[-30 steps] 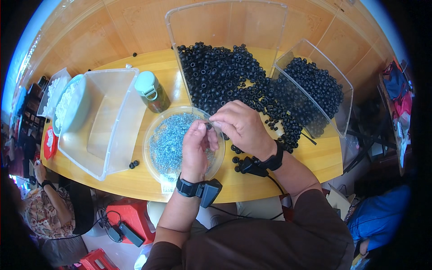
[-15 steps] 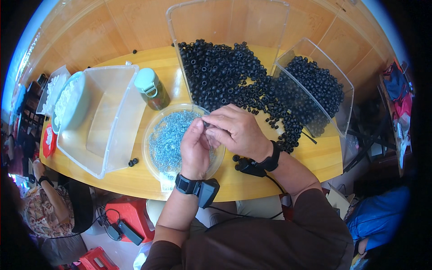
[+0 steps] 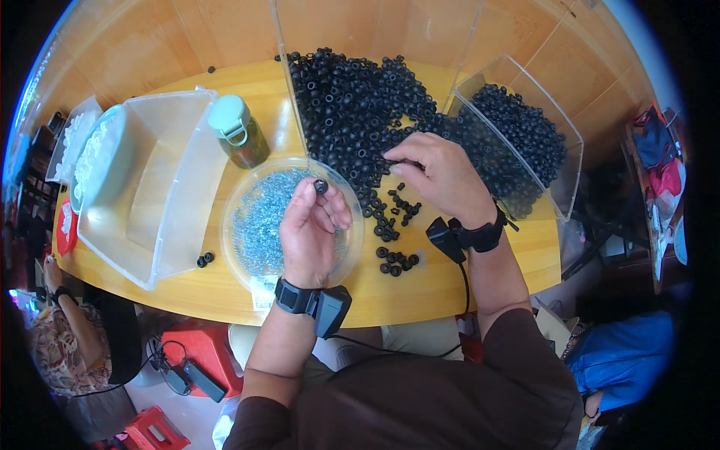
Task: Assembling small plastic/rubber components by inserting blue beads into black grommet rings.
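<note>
My left hand (image 3: pixel 313 229) is held palm up over a round clear tub (image 3: pixel 355 247). Thumb and forefinger grip a small round black plastic part (image 3: pixel 321 186) with a hole in its top. Tiny pale-blue translucent pieces (image 3: pixel 259 217) fill the tub below. To the right, my right hand (image 3: pixel 446 180) hovers at the near edge of a heap of black ring-like parts (image 3: pixel 337 105). Its thumb and forefinger are slightly apart, with nothing visible between them. Smaller black pieces (image 3: pixel 405 206) lie loose below that hand.
A clear bin (image 3: pixel 574 169) of black parts lies tipped at the right; another clear bin (image 3: pixel 142 217) stands left. Beside it are a green-lidded bottle (image 3: pixel 238 131) and a pale-green bowl (image 3: pixel 116 161) of white pieces. Other people sit at both sides. A cable (image 3: pixel 466 300) runs from my right wrist.
My hands have parted. The right hand has moved right and away to the black heap, while the left keeps a black part, now showing at its fingertips. The view has shifted slightly.
</note>
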The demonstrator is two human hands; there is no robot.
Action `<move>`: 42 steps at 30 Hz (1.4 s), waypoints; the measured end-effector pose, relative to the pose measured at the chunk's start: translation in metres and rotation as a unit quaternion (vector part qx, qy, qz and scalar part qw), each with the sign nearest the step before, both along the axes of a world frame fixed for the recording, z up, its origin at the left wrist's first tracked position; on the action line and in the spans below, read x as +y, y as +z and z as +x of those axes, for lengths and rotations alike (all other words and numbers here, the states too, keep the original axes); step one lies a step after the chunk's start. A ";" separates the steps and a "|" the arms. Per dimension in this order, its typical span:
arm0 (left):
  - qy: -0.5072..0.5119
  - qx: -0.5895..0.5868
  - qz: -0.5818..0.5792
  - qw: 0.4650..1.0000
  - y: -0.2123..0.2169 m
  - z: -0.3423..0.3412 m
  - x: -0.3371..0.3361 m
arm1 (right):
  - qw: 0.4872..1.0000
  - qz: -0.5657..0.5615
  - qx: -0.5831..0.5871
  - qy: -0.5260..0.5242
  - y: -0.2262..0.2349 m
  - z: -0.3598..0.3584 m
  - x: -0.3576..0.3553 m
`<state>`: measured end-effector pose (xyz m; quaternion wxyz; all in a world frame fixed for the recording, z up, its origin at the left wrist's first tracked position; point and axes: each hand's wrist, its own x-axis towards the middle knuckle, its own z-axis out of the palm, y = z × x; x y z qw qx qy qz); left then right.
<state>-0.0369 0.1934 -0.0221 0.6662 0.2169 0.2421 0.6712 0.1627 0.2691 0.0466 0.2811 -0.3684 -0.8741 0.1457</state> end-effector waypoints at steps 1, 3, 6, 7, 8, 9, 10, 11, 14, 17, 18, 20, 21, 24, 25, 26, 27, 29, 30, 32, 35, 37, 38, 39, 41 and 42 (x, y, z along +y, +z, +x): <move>0.002 0.004 -0.004 1.000 0.000 0.000 0.000 | 0.997 0.012 -0.062 -0.033 -0.001 0.004 0.000; -0.001 -0.001 0.000 1.000 0.000 -0.001 0.000 | 0.995 0.009 -0.098 -0.020 -0.010 0.008 -0.001; -0.001 -0.011 0.004 1.000 -0.001 -0.002 0.000 | 0.990 -0.016 -0.137 0.015 -0.023 0.012 -0.008; 0.001 -0.014 0.003 1.000 -0.001 -0.002 0.000 | 0.988 -0.038 -0.148 0.023 -0.026 0.013 -0.012; 0.001 -0.016 0.004 1.000 0.000 -0.001 0.000 | 0.985 -0.060 -0.158 0.032 -0.031 0.013 -0.016; 0.003 -0.014 -0.005 1.000 0.000 0.000 0.000 | 0.986 -0.026 -0.159 0.035 -0.038 0.012 -0.019; 0.004 -0.011 -0.013 1.000 0.001 0.000 0.000 | 0.986 -0.025 -0.160 0.035 -0.045 0.012 -0.021; 0.004 -0.012 -0.012 1.000 0.001 0.000 0.001 | 0.983 -0.005 -0.180 0.023 -0.050 0.010 -0.022; 0.011 -0.027 -0.012 0.999 -0.002 -0.002 0.001 | 0.979 0.019 -0.203 0.000 -0.054 0.004 -0.026; -0.004 -0.008 -0.006 1.000 -0.003 -0.002 0.003 | 0.979 0.019 -0.203 -0.020 -0.054 0.005 -0.024; -0.019 -0.009 -0.012 1.000 -0.002 0.000 0.002 | 0.980 0.015 -0.198 -0.027 -0.053 0.005 -0.022; -0.031 -0.009 -0.016 0.999 0.000 0.001 0.001 | 0.987 0.021 -0.153 -0.033 -0.050 0.002 -0.018; -0.036 0.000 -0.018 0.999 0.000 0.001 0.002 | 0.993 0.026 -0.108 -0.042 -0.048 0.000 -0.015; -0.041 0.009 -0.014 0.999 0.002 0.002 0.002 | 1.000 -0.021 0.013 0.007 -0.033 -0.013 -0.004; -0.043 0.011 -0.012 0.999 0.001 0.001 0.002 | 1.000 -0.018 0.014 0.011 -0.025 -0.021 -0.004; -0.038 0.013 -0.009 0.999 0.001 0.001 0.001 | 0.990 -0.114 0.085 0.012 -0.016 -0.031 -0.006; -0.036 0.003 -0.005 0.999 0.002 0.001 0.001 | 0.966 -0.208 0.153 0.012 -0.010 -0.039 -0.006; -0.029 -0.006 0.002 1.000 0.002 0.001 0.000 | 0.936 -0.278 0.209 0.060 -0.012 -0.051 -0.006; -0.029 -0.032 0.019 0.999 0.001 0.001 0.000 | 0.894 -0.350 0.261 0.103 -0.013 -0.057 -0.006; -0.026 -0.056 0.038 0.997 -0.002 0.000 0.001 | 0.900 -0.341 0.249 0.111 -0.015 -0.063 -0.006; 0.002 -0.077 0.047 0.996 -0.002 -0.001 0.001 | 0.841 -0.414 0.311 0.156 -0.018 -0.064 -0.006; -0.001 -0.085 0.032 0.996 0.001 -0.001 0.000 | 0.826 -0.433 0.319 0.167 -0.019 -0.063 -0.003; 0.000 -0.085 0.033 0.996 0.001 0.000 0.000 | 0.811 -0.451 0.328 0.176 -0.020 -0.062 -0.002; -0.004 -0.089 0.039 0.995 0.002 0.000 0.001 | 0.811 -0.450 0.328 0.176 -0.021 -0.062 -0.001; -0.010 -0.093 0.047 0.995 0.002 0.001 0.001 | 0.809 -0.467 0.321 0.154 -0.023 -0.063 -0.001; -0.012 -0.084 0.048 0.995 0.001 0.001 0.001 | 0.810 -0.466 0.322 0.154 -0.024 -0.064 -0.001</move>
